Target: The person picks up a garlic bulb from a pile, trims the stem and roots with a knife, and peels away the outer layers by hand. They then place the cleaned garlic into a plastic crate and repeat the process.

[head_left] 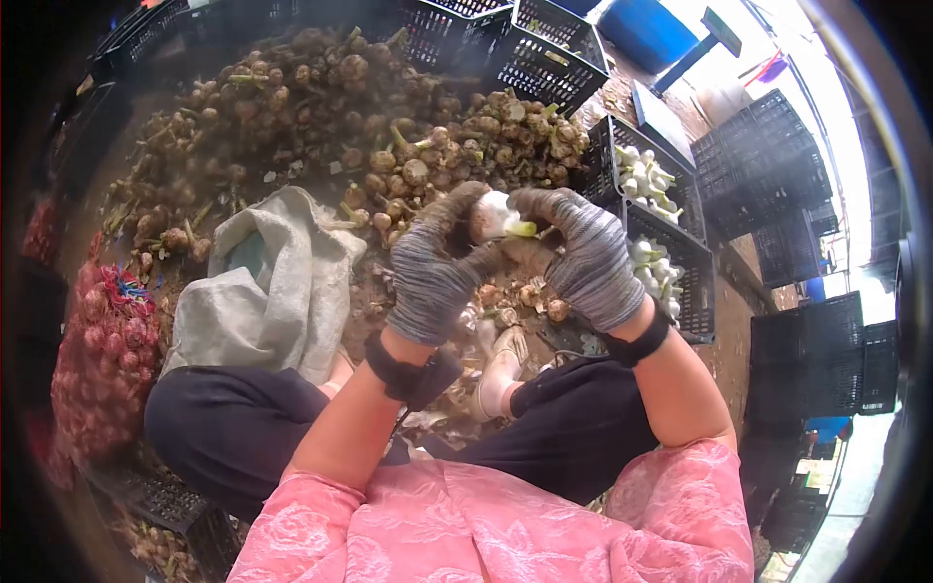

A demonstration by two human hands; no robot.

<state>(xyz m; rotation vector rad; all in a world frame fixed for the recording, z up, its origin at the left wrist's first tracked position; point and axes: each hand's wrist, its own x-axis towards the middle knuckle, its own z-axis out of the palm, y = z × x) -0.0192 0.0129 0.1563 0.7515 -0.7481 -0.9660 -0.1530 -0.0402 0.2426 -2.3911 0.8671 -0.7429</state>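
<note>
A garlic bulb [493,218], part white and part brown-skinned, with a short green stem stub, is held up in front of my chest. My left hand [434,267], in a grey striped glove with soiled fingertips, grips its left side. From the other side, my right hand [588,255], gloved the same way, has its fingers bent against the top of the bulb and its stem side. Below both hands, loose bulbs and peeled skins [505,296] lie on the ground between my legs.
A big heap of unpeeled garlic [321,107] spreads ahead. Black crates with white cleaned bulbs [646,180] stand at my right. A pale woven sack [277,282] and a red net bag of garlic [107,360] lie left. Stacked black crates [763,165] stand farther right.
</note>
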